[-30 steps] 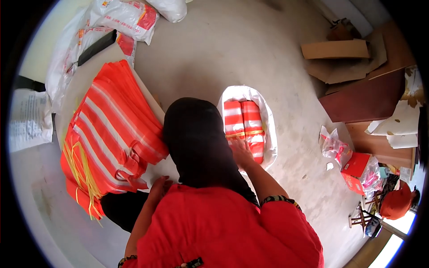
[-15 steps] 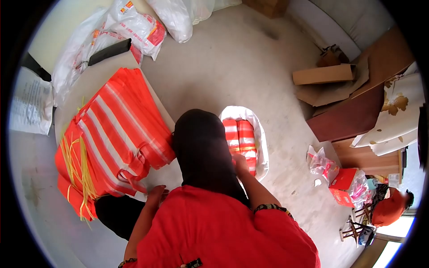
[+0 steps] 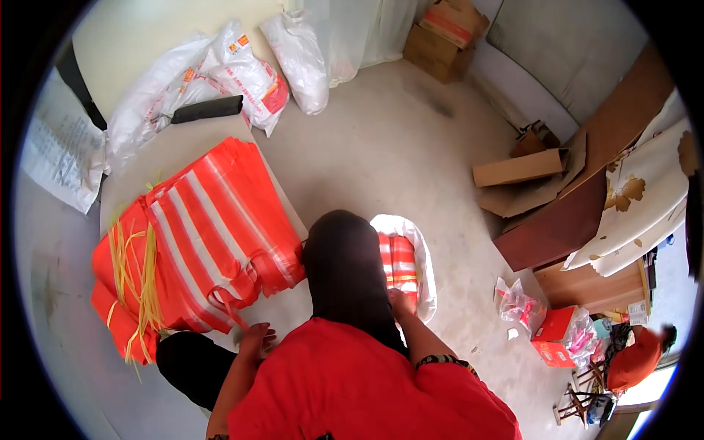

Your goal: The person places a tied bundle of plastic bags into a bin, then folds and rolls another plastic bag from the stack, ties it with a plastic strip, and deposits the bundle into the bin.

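My left hand (image 3: 257, 340) is palm inward with its fingers apart, just below a loose red strap of the red-and-white striped plastic bags (image 3: 213, 242). No object shows in it. The bags lie in a flat stack, with yellow plastic strands (image 3: 147, 279) over their left end. On the right, my right hand (image 3: 400, 302) touches the near end of red-and-white rolled bundles (image 3: 397, 257), tied with a yellow band. They stand in a white sack (image 3: 429, 293) on the floor beside my knee. My knee and the bundles partly hide that hand's fingers.
A black roll (image 3: 207, 109) lies at the table's far end, near white plastic sacks (image 3: 242, 73). Cardboard boxes (image 3: 440, 51) stand at the back. Flattened cardboard (image 3: 517, 169) leans at the right. Beyond a red box (image 3: 555, 334) sits a person in red (image 3: 634, 363).
My view has tilted upward, so the scene sits lower and more of the back wall shows. My left hand's fingers look more spread. My right hand remains at the bundles.
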`<state>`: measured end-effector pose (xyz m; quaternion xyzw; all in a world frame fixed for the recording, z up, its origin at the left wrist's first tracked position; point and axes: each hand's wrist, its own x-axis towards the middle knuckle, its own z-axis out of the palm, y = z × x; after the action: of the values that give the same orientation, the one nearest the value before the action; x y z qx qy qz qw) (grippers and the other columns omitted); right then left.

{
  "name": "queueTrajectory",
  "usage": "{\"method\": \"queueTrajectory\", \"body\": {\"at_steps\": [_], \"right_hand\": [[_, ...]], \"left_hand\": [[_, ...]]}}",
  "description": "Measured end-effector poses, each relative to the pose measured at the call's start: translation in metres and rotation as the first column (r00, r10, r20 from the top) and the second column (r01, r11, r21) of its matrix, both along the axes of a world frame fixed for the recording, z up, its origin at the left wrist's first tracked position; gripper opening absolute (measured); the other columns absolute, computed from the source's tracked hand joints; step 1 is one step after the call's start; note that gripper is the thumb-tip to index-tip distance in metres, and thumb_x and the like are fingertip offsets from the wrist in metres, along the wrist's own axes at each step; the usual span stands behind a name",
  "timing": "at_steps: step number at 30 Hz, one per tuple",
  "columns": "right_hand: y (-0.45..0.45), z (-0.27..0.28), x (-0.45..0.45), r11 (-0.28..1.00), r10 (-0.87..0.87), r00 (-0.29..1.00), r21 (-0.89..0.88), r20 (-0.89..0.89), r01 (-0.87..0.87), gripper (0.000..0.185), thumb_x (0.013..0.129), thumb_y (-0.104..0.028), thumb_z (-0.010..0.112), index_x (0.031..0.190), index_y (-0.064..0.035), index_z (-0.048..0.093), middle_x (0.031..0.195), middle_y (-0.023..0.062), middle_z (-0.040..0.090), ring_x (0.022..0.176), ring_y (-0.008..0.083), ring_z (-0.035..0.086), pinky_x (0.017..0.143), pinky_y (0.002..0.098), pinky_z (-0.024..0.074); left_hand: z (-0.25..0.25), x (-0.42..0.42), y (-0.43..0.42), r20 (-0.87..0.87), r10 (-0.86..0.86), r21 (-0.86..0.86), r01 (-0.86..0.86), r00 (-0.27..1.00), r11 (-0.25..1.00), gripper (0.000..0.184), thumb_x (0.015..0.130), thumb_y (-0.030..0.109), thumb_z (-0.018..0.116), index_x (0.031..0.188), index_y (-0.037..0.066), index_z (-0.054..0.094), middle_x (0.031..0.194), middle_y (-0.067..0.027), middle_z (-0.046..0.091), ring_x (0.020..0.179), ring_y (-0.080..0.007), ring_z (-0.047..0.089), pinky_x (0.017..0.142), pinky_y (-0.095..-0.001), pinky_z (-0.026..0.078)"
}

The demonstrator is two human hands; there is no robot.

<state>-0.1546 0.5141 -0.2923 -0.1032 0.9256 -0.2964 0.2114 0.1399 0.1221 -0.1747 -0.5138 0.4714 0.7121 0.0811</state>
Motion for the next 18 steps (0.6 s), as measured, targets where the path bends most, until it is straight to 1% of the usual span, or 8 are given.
{"method": "queueTrajectory", "body": {"at_steps": [3, 6, 8, 10, 12, 14, 16, 18], "right_hand": [[-0.009, -0.002, -0.024, 0.996, -0.048, 0.998, -0.078, -0.044, 0.045, 0.046, 0.094, -0.042, 0.066, 0.123, -0.0064, 0.072, 0.112, 0.0227, 0.075, 0.111, 0.0393, 0.071, 0.095, 0.0441, 0.0549], [-0.018, 0.005, -0.056, 0.945, -0.223, 0.964, -0.275, -0.144, 0.177, 0.051, 0.097, -0.037, 0.068, 0.138, -0.0073, 0.064, 0.124, 0.0204, 0.072, 0.113, 0.0362, 0.071, 0.094, 0.0455, 0.0564], [-0.027, 0.043, -0.078, 0.757, -0.329, 0.937, -0.562, 0.116, 0.335, 0.07, 0.1, -0.031, 0.069, 0.159, -0.0103, 0.039, 0.15, 0.0188, 0.056, 0.13, 0.0323, 0.06, 0.1, 0.0471, 0.0545], [-0.049, 0.135, -0.068, 0.317, -0.31, 0.894, -0.851, 0.325, 0.419, 0.084, 0.103, -0.026, 0.066, 0.168, -0.0142, 0.014, 0.168, 0.016, 0.03, 0.147, 0.0308, 0.043, 0.111, 0.0497, 0.0474], [-0.065, 0.199, -0.071, 0.324, -0.316, 0.934, -0.906, 0.169, 0.274, 0.095, 0.101, -0.025, 0.069, 0.169, -0.0154, 0.004, 0.17, 0.0161, 0.022, 0.154, 0.0311, 0.032, 0.119, 0.05, 0.0399], [-0.082, 0.249, -0.071, 0.466, -0.277, 0.949, -0.885, -0.152, -0.006, 0.095, 0.098, -0.025, 0.071, 0.169, -0.0167, 0.008, 0.17, 0.0166, 0.02, 0.155, 0.0352, 0.029, 0.12, 0.0523, 0.0376], [-0.097, 0.291, -0.068, 0.723, -0.131, 0.833, -0.626, -0.538, -0.291, 0.099, 0.095, -0.026, 0.075, 0.169, -0.0189, 0.009, 0.171, 0.0159, 0.021, 0.155, 0.0389, 0.027, 0.119, 0.0541, 0.0381], [-0.116, 0.327, -0.056, 0.453, -0.139, 0.941, -0.864, -0.31, -0.218, 0.095, 0.096, -0.036, 0.071, 0.168, -0.0188, 0.011, 0.17, 0.0171, 0.023, 0.152, 0.0393, 0.031, 0.118, 0.0529, 0.0397]], "left_hand": [[0.0, -0.001, -0.003, -0.023, -0.016, -0.02, 0.016, 1.0, 1.0, 0.044, 0.106, 0.036, 0.054, 0.137, 0.005, 0.056, 0.125, -0.012, 0.067, 0.11, -0.0259, 0.064, 0.091, -0.0384, 0.048], [0.0, -0.001, -0.005, -0.044, -0.036, -0.038, 0.034, 0.998, 0.999, 0.045, 0.106, 0.037, 0.054, 0.138, 0.005, 0.056, 0.124, -0.0121, 0.068, 0.11, -0.0257, 0.066, 0.092, -0.0383, 0.048], [0.0, -0.001, -0.006, -0.067, -0.044, -0.051, 0.041, 0.997, 0.998, 0.046, 0.105, 0.036, 0.055, 0.139, 0.005, 0.055, 0.125, -0.0129, 0.067, 0.112, -0.0262, 0.065, 0.093, -0.0393, 0.048], [-0.005, -0.001, -0.007, -0.104, -0.051, -0.059, 0.045, 0.993, 0.997, 0.048, 0.103, 0.034, 0.055, 0.14, 0.004, 0.054, 0.128, -0.0147, 0.065, 0.115, -0.0276, 0.062, 0.095, -0.0411, 0.047], [-0.01, 0.0, -0.01, -0.108, -0.072, -0.077, 0.064, 0.992, 0.995, 0.045, 0.105, 0.035, 0.056, 0.138, 0.005, 0.055, 0.125, -0.0129, 0.068, 0.111, -0.0261, 0.066, 0.092, -0.04, 0.049], [-0.01, -0.006, -0.012, -0.121, -0.085, -0.087, 0.075, 0.989, 0.993, 0.044, 0.106, 0.036, 0.056, 0.138, 0.005, 0.056, 0.123, -0.012, 0.07, 0.108, -0.0255, 0.068, 0.091, -0.0396, 0.05], [-0.007, -0.005, -0.01, -0.131, -0.084, -0.081, 0.074, 0.988, 0.994, 0.043, 0.107, 0.036, 0.056, 0.138, 0.005, 0.056, 0.122, -0.012, 0.07, 0.107, -0.0258, 0.069, 0.091, -0.04, 0.051], [-0.003, -0.006, -0.008, -0.136, -0.098, -0.087, 0.086, 0.986, 0.992, 0.042, 0.107, 0.035, 0.056, 0.137, 0.005, 0.056, 0.122, -0.0121, 0.07, 0.108, -0.0259, 0.069, 0.091, -0.0401, 0.051]]}}
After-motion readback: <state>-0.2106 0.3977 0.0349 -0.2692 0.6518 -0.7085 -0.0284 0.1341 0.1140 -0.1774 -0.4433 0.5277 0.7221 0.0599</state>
